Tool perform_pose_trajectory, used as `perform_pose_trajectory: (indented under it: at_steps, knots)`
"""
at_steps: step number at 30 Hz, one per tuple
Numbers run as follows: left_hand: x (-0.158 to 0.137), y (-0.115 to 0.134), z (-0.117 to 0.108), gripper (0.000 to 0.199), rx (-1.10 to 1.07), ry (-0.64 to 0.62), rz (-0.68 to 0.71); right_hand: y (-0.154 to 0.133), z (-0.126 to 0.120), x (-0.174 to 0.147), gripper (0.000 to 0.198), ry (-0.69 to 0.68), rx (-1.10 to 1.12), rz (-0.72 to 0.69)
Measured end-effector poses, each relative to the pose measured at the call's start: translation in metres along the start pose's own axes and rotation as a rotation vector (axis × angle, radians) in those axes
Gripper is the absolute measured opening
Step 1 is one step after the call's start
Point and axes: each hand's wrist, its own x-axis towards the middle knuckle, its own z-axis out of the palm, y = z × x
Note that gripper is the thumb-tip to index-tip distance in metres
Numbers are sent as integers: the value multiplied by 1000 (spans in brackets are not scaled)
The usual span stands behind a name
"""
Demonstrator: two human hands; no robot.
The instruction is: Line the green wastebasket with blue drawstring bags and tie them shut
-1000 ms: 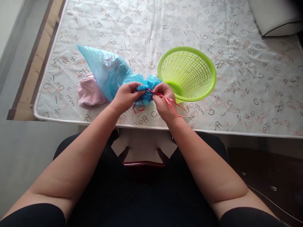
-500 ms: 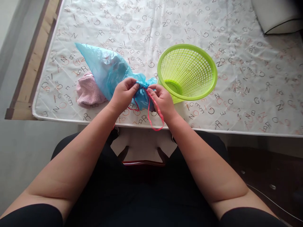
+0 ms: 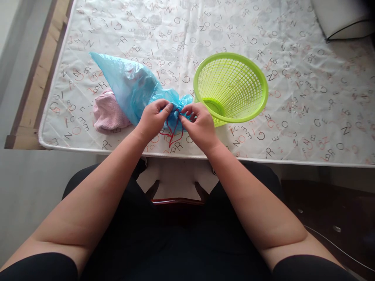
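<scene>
A blue plastic bag (image 3: pixel 131 80) lies on the mattress, its far end pointed and something darker showing through its film. Its gathered neck is between my two hands. With thumb and fingers, my left hand (image 3: pixel 154 117) pinches the neck from the left. My right hand (image 3: pixel 199 124) is closed in a pinch at the knot, where the red drawstring (image 3: pixel 175 138) passes around the neck; its fingertips touch the string and the blue film. Loops of the drawstring hang below the knot. Just left of the bag is a crumpled pink cloth (image 3: pixel 108 113).
A green mesh plastic basket (image 3: pixel 230 88) lies tipped beside my right hand, its mouth toward me. The letter-printed mattress (image 3: pixel 299 128) has a piped front edge before my knees. A wooden bed frame (image 3: pixel 41 78) runs along the left, and a pale object (image 3: pixel 345 19) sits at the far right.
My right hand has let the large red loop drop from its grip and moved its fingertips to the knot. The loop now hangs smaller, further left. My left hand stays on the bag's neck.
</scene>
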Motion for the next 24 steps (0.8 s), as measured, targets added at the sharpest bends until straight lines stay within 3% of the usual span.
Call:
perform_pose_trajectory:
  at_steps: [4,9,16,24]
  knots:
    - [-1,0,1,39,22,-3,28,-8,-3,-2,15,41,-17,-66]
    - [-3,2,2,39,31,-13,51,-5,-3,-1,9,-31,-49,-90]
    - [-2,4,3,36,-57,-34,-10,1,-2,1,6,-69,-53,-87]
    - [-4,3,5,44,-170,-59,-89,-4,1,2,20,-99,-56,-110]
